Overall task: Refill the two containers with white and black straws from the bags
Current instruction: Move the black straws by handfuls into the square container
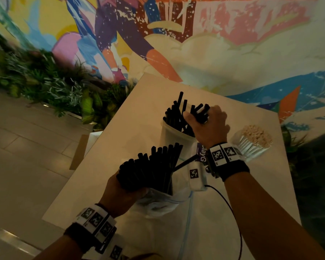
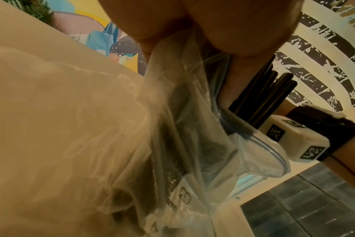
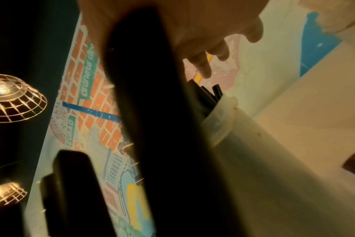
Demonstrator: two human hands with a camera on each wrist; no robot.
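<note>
On the pale table point(image 1: 139, 113) stands a translucent container point(image 1: 174, 136) partly filled with black straws point(image 1: 174, 117). My right hand point(image 1: 204, 119) is above its mouth, thumb and fingers curled round a few black straws point(image 3: 152, 112) that point down into it; the container's rim point(image 3: 223, 115) shows close by in the right wrist view. My left hand point(image 1: 120, 192) grips a clear zip bag point(image 1: 163, 201) by its gathered middle, and a thick bundle of black straws point(image 1: 154, 166) sticks up out of it. The left wrist view shows the bag point(image 2: 192, 128) and the straw ends point(image 2: 263, 96).
A second container of white straws point(image 1: 251, 145) stands to the right of my right wrist, near the table's right edge. A cable point(image 1: 231, 209) runs from the right wrist device. A planter with green leaves point(image 1: 45, 81) lines the floor at the left, under a painted wall.
</note>
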